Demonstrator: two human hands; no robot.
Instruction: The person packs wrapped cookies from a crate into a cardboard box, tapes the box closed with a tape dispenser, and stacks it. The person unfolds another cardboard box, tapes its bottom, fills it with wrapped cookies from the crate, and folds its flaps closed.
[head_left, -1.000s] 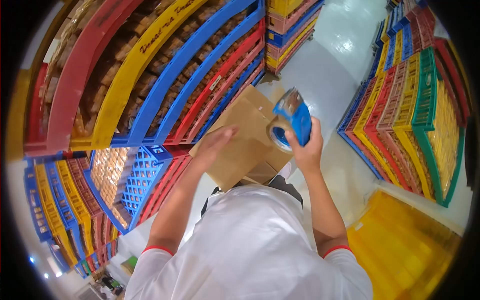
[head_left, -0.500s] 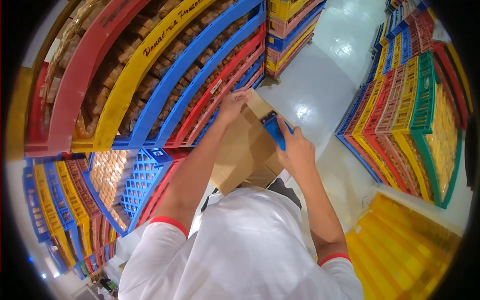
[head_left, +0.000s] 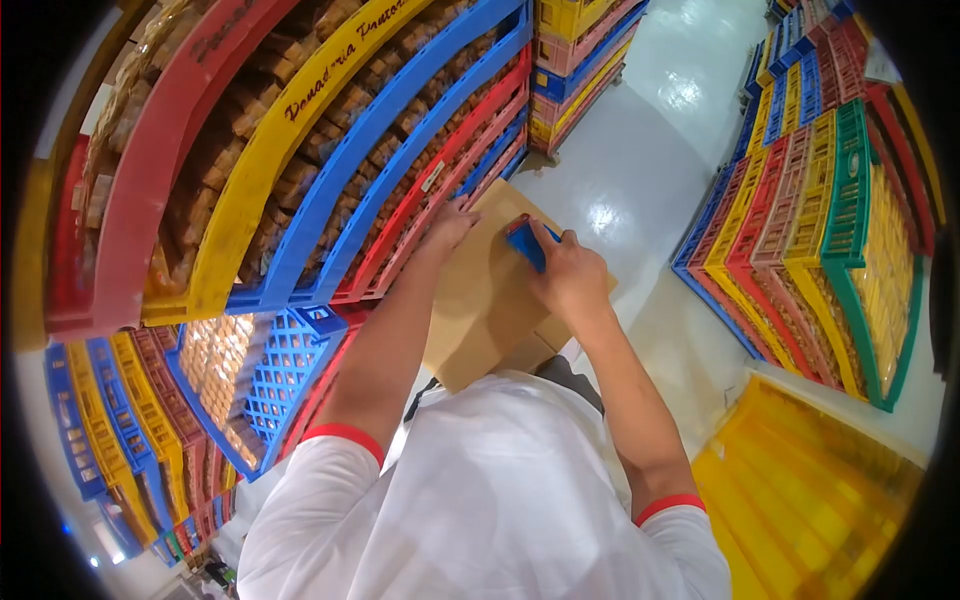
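right hand [head_left: 575, 277] clamped on the blue tape dispenser [head_left: 527, 246] mid-frame, left hand [head_left: 450, 230] at the cardboard box [head_left: 478, 310], its hold unclear, i could skew the dispenser if the box slides.

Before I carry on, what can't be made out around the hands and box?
All in the head view:
Tape roll: hidden behind the right hand and blue dispenser.
Inside of the cardboard box: covered by its top.
Box underside: hidden by the box itself.
Clutter at lower left: too small, cut off by the picture edge.
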